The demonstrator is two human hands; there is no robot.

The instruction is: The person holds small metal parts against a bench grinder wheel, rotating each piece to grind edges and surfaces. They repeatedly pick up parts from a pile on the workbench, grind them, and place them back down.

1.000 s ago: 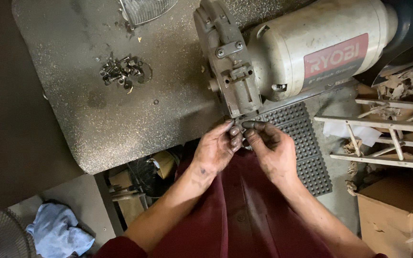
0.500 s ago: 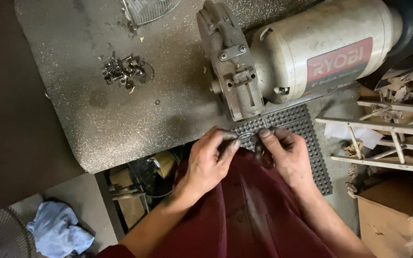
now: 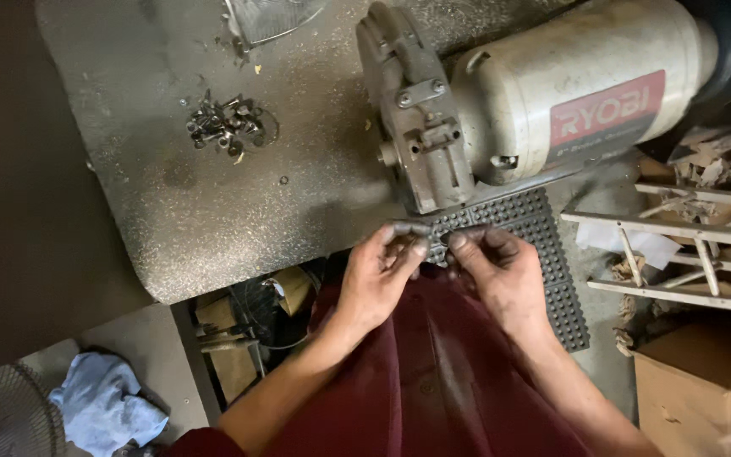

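Observation:
My left hand (image 3: 380, 272) and my right hand (image 3: 497, 269) are close together over my lap, fingertips nearly meeting at the near edge of the grey table (image 3: 213, 211). Both are grimy and pinch a small dark part (image 3: 430, 244) between their fingertips; its shape is too small to make out. Just beyond them sits a cream-coloured motor (image 3: 552, 101) with a grey metal end housing (image 3: 412, 127), resting on a black studded rubber mat (image 3: 543, 245).
A heap of small metal screws and washers (image 3: 223, 125) lies on the table at the left. A wire guard (image 3: 268, 17) sits at the far edge. A white frame (image 3: 687, 245), a cardboard box (image 3: 704, 398), a blue rag (image 3: 103, 406) and a fan grille (image 3: 2, 419) lie around.
Both hands have drawn back from the motor's housing toward my lap, staying together on the small part. The view has shifted slightly.

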